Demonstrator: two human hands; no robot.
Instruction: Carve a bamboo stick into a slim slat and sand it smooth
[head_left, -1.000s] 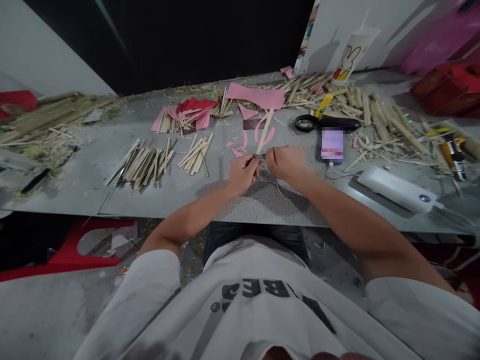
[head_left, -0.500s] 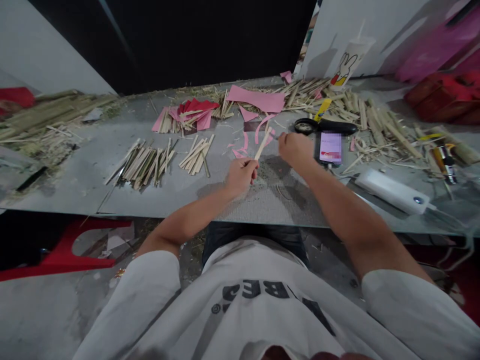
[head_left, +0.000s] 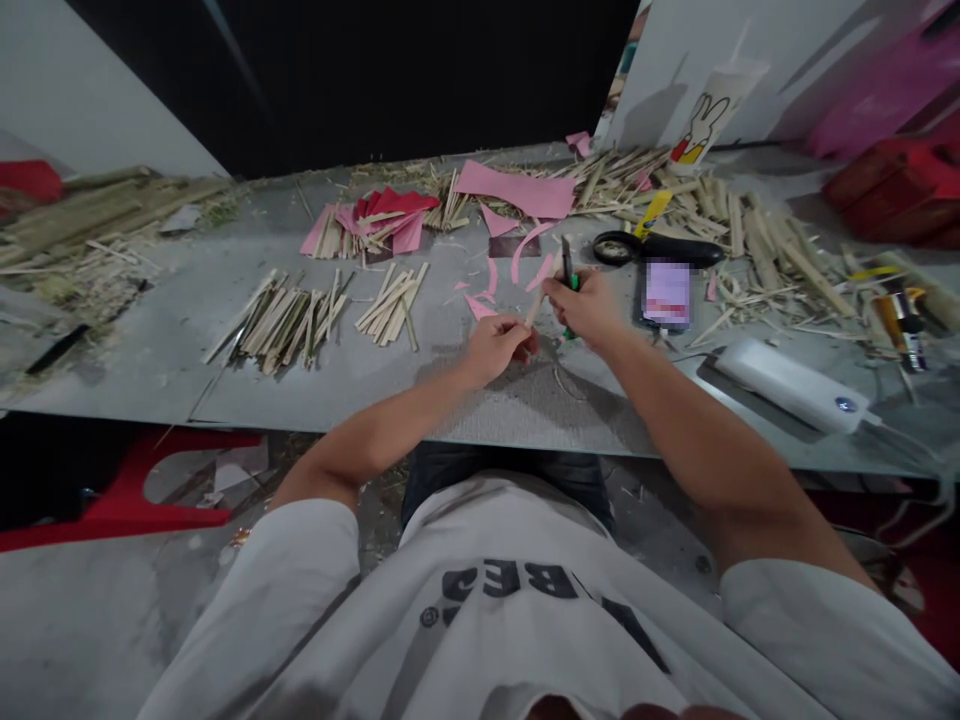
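My left hand (head_left: pixel 496 348) is closed on the lower end of a pale bamboo strip (head_left: pixel 535 308) over the middle of the table. Closed around a green-handled utility knife (head_left: pixel 567 262), my right hand (head_left: pixel 589 305) has its fingers up against the strip's upper part. The dark blade end points away from me; whether its edge touches the strip I cannot tell. Curled pink paper scraps (head_left: pixel 529 252) lie just beyond both hands. To the left are a small bunch of bamboo strips (head_left: pixel 394 308) and a larger pile of strips (head_left: pixel 281 325).
Pink paper (head_left: pixel 517 192) and red paper (head_left: pixel 397 204) lie at the back. On the right are a black-handled tool (head_left: pixel 679 248), a phone (head_left: pixel 667 292), a white power bank (head_left: pixel 791 385) and heaped bamboo pieces (head_left: pixel 787 260). A patterned cup (head_left: pixel 709 120) stands behind.
My right hand has turned and moved closer to my left, bringing the knife beside the strip. The green handle now shows. The strip's upper end is now partly covered by my right fingers.
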